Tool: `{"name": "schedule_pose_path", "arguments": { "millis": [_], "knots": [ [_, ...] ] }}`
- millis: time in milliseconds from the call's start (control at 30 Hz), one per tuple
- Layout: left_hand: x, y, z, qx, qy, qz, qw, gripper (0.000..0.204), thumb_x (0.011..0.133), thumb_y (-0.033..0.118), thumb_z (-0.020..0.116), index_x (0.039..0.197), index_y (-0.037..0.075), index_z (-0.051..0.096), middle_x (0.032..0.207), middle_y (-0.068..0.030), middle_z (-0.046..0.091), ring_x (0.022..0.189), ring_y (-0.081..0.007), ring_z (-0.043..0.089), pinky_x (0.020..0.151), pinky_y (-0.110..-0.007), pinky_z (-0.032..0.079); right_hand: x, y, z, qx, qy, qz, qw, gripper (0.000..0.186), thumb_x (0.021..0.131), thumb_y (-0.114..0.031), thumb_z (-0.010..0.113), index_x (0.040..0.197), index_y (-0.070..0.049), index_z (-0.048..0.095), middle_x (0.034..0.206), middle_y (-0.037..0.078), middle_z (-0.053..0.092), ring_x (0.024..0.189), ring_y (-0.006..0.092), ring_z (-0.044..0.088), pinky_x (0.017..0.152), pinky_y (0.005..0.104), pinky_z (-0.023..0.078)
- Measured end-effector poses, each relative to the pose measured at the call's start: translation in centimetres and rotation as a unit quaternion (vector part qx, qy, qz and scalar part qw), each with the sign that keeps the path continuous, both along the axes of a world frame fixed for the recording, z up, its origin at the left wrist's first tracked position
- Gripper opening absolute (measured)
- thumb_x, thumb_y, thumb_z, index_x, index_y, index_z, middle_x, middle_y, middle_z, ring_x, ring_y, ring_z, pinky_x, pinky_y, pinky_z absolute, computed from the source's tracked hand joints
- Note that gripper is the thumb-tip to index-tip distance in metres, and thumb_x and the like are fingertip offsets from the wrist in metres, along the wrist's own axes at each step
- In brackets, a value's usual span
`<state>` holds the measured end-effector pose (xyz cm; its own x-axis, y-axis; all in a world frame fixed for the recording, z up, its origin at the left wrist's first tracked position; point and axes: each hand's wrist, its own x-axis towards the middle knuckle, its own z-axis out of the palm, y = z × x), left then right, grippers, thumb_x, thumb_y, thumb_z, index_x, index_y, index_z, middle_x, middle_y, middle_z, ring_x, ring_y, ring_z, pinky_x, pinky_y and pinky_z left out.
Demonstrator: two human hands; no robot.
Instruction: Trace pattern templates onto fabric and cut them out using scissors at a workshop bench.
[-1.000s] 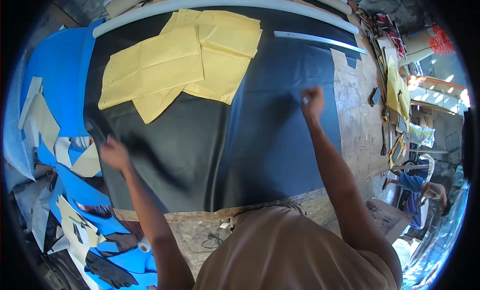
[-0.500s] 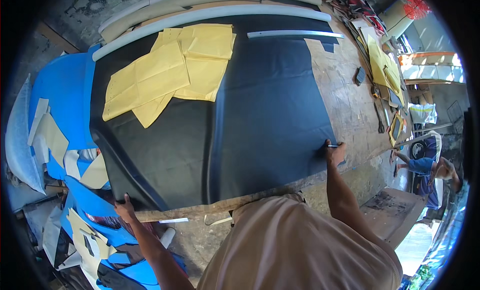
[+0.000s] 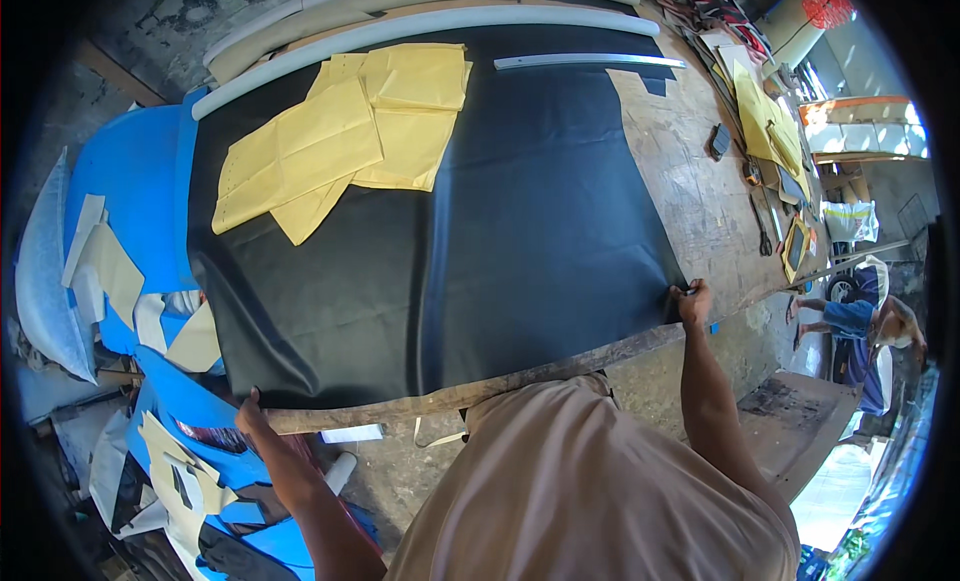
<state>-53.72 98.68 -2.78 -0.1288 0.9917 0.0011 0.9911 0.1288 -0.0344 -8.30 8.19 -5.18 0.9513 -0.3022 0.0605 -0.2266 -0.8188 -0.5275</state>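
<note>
A large black sheet of smooth, leather-like material (image 3: pixel 540 231) covers most of the wooden worktable, with ridges running through its left half. At its near left corner my left hand (image 3: pixel 252 413) is closed on the edge. My right hand (image 3: pixel 692 303) grips the near right corner, the fingers bunching the material. A small pale bit shows at those fingers, too small to name now. Folded yellow paper patterns (image 3: pixel 300 156) lie on the sheet's far left part. A metal straightedge (image 3: pixel 588 62) rests near its far edge.
Bare wood of the worktable (image 3: pixel 690 201) shows at right, with scissors (image 3: pixel 762 236), a small black object (image 3: pixel 719 141) and yellow paper (image 3: pixel 765 121). Long rolls (image 3: pixel 420 29) line the far edge. Blue material and scraps (image 3: pixel 195 341) crowd the left. Another person (image 3: pixel 880 326) is at far right.
My right hand has moved slightly right with the sheet's corner, and the near right part is pulled outward. The pen seen in that hand earlier is now mostly hidden. The near edge sits slightly farther away.
</note>
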Motion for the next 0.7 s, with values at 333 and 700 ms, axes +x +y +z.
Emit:
{"name": "schedule_pose_path", "arguments": {
  "millis": [333,700],
  "knots": [
    [-2.9,2.4,0.6,0.030,0.066,0.056,0.996,0.068,0.093,0.052,0.065,0.124,-0.008,0.065,0.114,-0.0251,0.071,0.102,-0.0405,0.069,0.092,-0.046,0.054,-0.7,1.7,0.9,-0.009,0.017,0.033,0.999,0.047,0.067,-0.015,0.091,0.085,-0.011,0.047,0.070,0.002,0.047,0.062,0.0217,0.044,0.066,0.0370,0.045],
    [-5.1,4.8,0.4,0.046,0.123,0.074,0.989,0.066,0.096,0.047,0.057,0.129,-0.009,0.061,0.120,-0.0253,0.068,0.102,-0.0395,0.069,0.091,-0.045,0.054,-3.8,-0.6,0.9,-0.023,0.045,0.023,0.998,0.042,0.069,-0.014,0.089,0.085,-0.010,0.051,0.070,0.003,0.051,0.063,0.0235,0.048,0.066,0.0366,0.046]
  ]
}}
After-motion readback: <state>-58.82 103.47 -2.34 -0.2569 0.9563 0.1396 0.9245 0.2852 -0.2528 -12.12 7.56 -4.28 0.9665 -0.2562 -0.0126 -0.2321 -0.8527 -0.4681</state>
